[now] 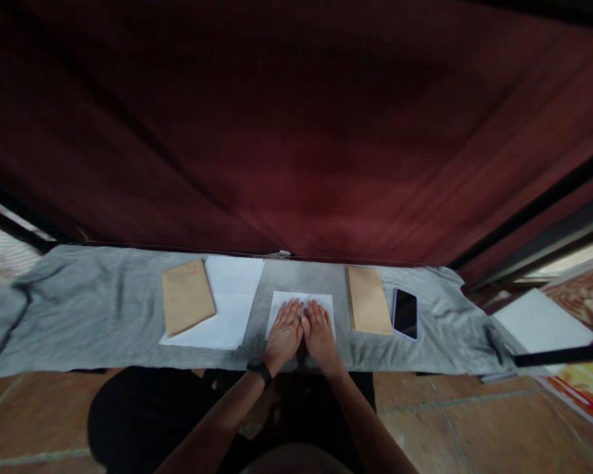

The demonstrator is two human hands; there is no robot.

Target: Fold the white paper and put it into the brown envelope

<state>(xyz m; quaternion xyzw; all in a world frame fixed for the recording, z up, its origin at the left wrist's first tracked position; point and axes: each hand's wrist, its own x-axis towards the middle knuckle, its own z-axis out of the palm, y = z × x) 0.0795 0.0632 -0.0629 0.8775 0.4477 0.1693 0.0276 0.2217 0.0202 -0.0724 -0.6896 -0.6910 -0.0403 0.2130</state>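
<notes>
Two-handed, pressing down on, and probably smoothing, a small white rectangular sheet of paper [277,305] on the grey cloth-covered surface [128,296]; for the next move, likely needing to raise one palm and free an edge. Resting the left hand [285,331] and the right hand [319,334] side by side, with fingers straight, close together and pinching nothing. Covering the sheet's middle, leaving its far corners showing, between a wide tan paper packet [188,297] and a narrower tan paper packet [369,300].

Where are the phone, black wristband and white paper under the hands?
Phone [406,313], head view: middle of screen.
Black wristband [261,370], head view: outer surface.
White paper [279,299], head view: bare upper-left part.
</notes>
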